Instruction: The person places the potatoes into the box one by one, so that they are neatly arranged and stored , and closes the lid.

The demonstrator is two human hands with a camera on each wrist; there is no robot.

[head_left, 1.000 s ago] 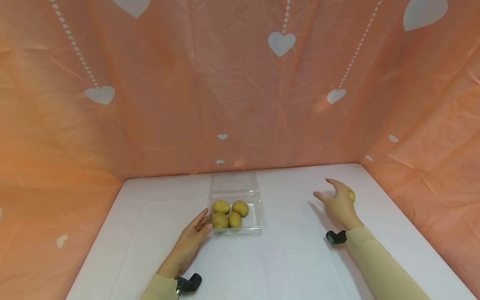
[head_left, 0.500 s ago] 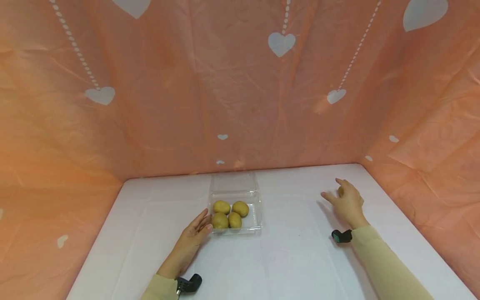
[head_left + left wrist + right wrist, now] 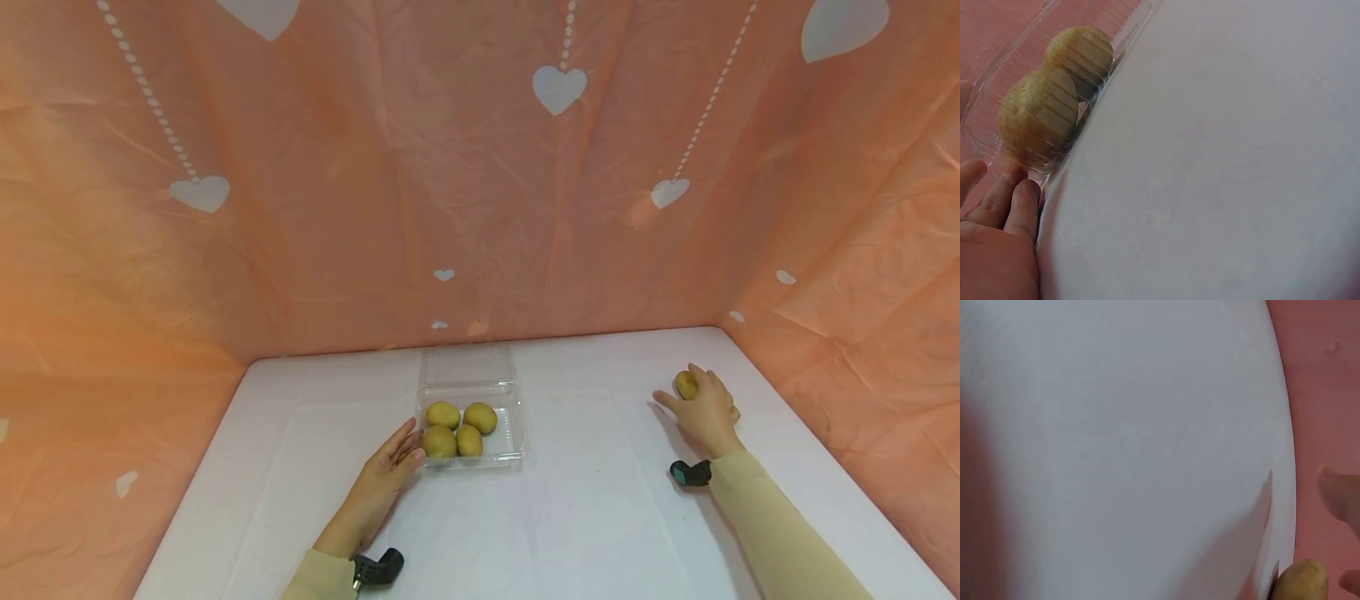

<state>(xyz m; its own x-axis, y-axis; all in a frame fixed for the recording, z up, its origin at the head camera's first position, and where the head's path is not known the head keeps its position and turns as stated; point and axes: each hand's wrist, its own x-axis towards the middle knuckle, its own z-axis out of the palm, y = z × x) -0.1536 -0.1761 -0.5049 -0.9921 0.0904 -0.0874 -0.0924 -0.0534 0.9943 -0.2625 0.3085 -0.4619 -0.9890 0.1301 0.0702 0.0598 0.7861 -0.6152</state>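
Note:
A clear plastic box (image 3: 510, 437) lies lid-back on the table and holds several potatoes (image 3: 481, 417), grouped toward its left. My left hand (image 3: 378, 487) is at the box's left front corner, fingers extended; in the left wrist view its fingertips (image 3: 1027, 190) meet the clear wall just below a potato (image 3: 1038, 115). On the right side of the table sits a single potato (image 3: 686, 385). Over and beside it hovers my right hand (image 3: 705, 414), thumb and fingers spread. The right wrist view has this potato (image 3: 1302, 581) at the bottom edge, apart from the visible fingertips.
A white cloth covers the table (image 3: 570, 517). Orange curtain (image 3: 480, 208) with white hearts hangs around the back and sides. The box's raised clear lid (image 3: 467, 364) lies toward the back edge. A black wrist camera (image 3: 690, 473) sits at the right cuff.
My right hand has moved right and slightly toward me, so the lone potato now shows between thumb and index finger instead of behind the hand. The left hand and box are still.

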